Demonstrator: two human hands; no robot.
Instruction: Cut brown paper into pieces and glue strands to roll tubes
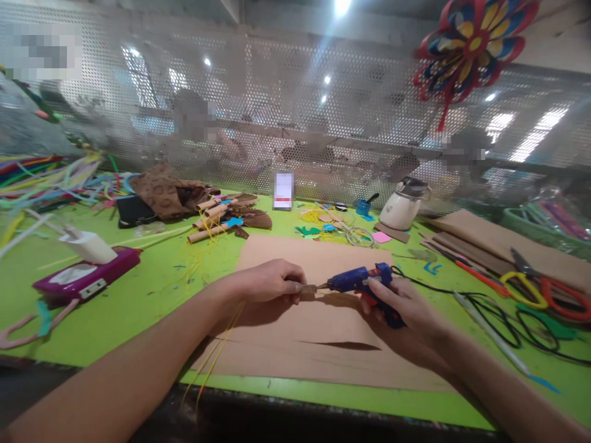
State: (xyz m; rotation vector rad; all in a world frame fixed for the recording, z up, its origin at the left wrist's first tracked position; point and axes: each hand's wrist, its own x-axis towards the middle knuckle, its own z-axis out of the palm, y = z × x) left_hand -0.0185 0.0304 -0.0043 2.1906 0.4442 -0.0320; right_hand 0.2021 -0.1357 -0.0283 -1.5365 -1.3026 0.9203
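My right hand (394, 304) is wrapped round a blue hot glue gun (353, 280), its nozzle pointing left. The nozzle tip meets a small brown paper piece (308, 292) pinched in the fingers of my left hand (277, 280). Yellow strands (221, 344) hang down below my left wrist. Both hands are over a large sheet of brown paper (277, 357) on the green table (157, 320). A slit or narrow dark strip shows near the sheet's front. The glue gun's black cord trails off to the right.
Rolled brown paper pieces with yellow strands (215, 215) lie behind on the left, near a purple power strip (90, 277). A phone (283, 191) stands at the back beside a white jug (401, 206). Scissors (554, 292), coiled cord and folded brown paper (512, 246) occupy the right.
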